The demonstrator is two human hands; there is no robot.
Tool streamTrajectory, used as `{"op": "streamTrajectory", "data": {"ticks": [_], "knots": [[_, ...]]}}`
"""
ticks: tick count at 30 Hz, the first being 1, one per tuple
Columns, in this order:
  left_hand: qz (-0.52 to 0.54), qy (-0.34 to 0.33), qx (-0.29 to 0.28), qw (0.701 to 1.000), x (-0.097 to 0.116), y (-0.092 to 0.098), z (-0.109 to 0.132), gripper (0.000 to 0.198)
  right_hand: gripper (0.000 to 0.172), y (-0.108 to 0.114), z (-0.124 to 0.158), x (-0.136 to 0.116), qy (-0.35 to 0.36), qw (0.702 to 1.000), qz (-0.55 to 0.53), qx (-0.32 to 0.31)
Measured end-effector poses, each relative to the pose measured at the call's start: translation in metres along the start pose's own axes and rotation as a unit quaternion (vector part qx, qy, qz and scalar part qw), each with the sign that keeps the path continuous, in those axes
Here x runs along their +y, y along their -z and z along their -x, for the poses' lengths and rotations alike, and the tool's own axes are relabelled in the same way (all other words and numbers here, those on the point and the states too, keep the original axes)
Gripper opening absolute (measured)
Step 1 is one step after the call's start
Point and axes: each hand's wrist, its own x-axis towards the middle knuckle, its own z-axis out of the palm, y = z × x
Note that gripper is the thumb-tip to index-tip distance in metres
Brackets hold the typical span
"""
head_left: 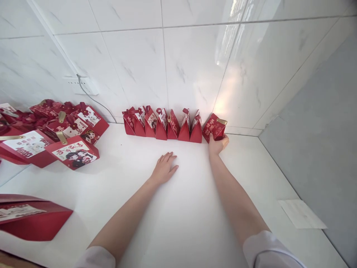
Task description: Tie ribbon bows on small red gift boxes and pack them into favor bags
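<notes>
A red gift box [214,126] with a gold tab at its top is held by the right hand [219,144] at the far side of the white tabletop [189,193]. The box is gripped low, at its near right corner: the thumb is pressed to the near face, while the other fingers are wrapped around the right side and partly hidden. Most of the box is left showing beyond the hand, to the far left of the grip, and it is turned at an angle close to the tiled wall [134,59].

Just to its left, a row of seven upright red boxes [161,128] is lined along the wall. By the left hand [164,167], nothing is held; it is spread palm down over the tabletop, with the thumb set apart from the fingers, on the near side of the row. At the far left, more red boxes [75,152] are heaped together, and a single larger-looking box [41,223] is seen at the near left.
</notes>
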Motion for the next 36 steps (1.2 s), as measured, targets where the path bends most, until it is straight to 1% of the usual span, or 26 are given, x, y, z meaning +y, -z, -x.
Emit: {"op": "streamTrajectory", "data": {"ticks": [2,4,6,8,10,11,12,13,14,15,16,17,18,21,24,27,30,33,36], "knots": [[0.004,0.0,0.001,1.0,0.0,0.001,0.0,0.048,0.06,-0.002,0.002,0.002,0.01,1.0,-0.015,-0.005],[0.01,0.001,0.002,1.0,0.0,0.001,0.0,0.048,0.059,-0.002,0.005,0.003,0.032,0.999,-0.034,-0.022],[0.015,0.002,0.003,1.0,0.0,0.002,0.0,0.048,0.062,0.002,0.011,0.001,0.062,0.996,-0.052,-0.04],[0.021,-0.001,0.004,1.0,0.0,0.001,0.0,0.048,0.067,0.009,0.018,-0.007,0.097,0.992,-0.065,-0.04],[0.029,-0.004,0.01,1.0,-0.001,0.001,0.0,0.047,0.068,0.014,0.026,-0.021,0.16,0.984,-0.074,-0.031],[0.033,-0.006,0.013,0.999,-0.001,0.0,0.0,0.047,0.066,0.015,0.03,-0.03,0.23,0.969,-0.084,-0.039],[0.036,-0.007,0.016,0.999,-0.001,0.0,0.0,0.047,0.063,0.014,0.033,-0.04,0.297,0.948,-0.095,-0.062],[0.037,-0.008,0.018,0.999,-0.001,0.0,0.0,0.047,0.061,0.011,0.037,-0.05,0.345,0.927,-0.102,-0.105],[0.036,-0.008,0.019,0.999,-0.001,0.0,0.0,0.047,0.061,0.006,0.04,-0.059,0.362,0.915,-0.105,-0.147],[0.033,-0.007,0.018,0.999,-0.001,-0.001,0.0,0.047,0.065,-0.001,0.044,-0.066,0.348,0.915,-0.108,-0.174],[0.028,-0.006,0.017,0.999,-0.001,0.0,0.0,0.047,0.069,-0.009,0.046,-0.071,0.307,0.928,-0.115,-0.179],[0.023,-0.005,0.015,1.0,-0.001,0.0,0.0,0.047,0.071,-0.017,0.049,-0.073,0.248,0.947,-0.121,-0.166],[0.019,-0.004,0.011,1.0,0.0,0.0,0.0,0.047,0.071,-0.026,0.051,-0.073,0.212,0.958,-0.12,-0.152],[0.017,-0.003,0.005,1.0,-0.001,0.0,0.0,0.048,0.067,-0.045,0.056,-0.06,0.125,0.98,-0.113,-0.109],[0.02,-0.005,0.007,1.0,-0.001,0.0,0.0,0.048,0.066,-0.05,0.058,-0.043,0.062,0.989,-0.107,-0.084],[0.018,-0.002,0.006,1.0,0.0,0.0,0.0,0.048,0.062,-0.042,0.059,-0.039,0.036,0.99,-0.116,-0.073],[0.023,-0.001,0.004,1.0,0.0,0.0,0.0,0.047,0.063,-0.025,0.057,-0.048,0.032,0.988,-0.139,-0.058],[0.054,0.003,0.018,0.998,0.0,-0.001,0.0,0.049,0.064,0.002,0.056,-0.06,0.052,0.982,-0.172,-0.051],[0.145,0.016,0.056,0.988,0.0,-0.001,0.0,0.055,0.065,0.034,0.063,-0.067,0.08,0.972,-0.211,-0.067]]}}
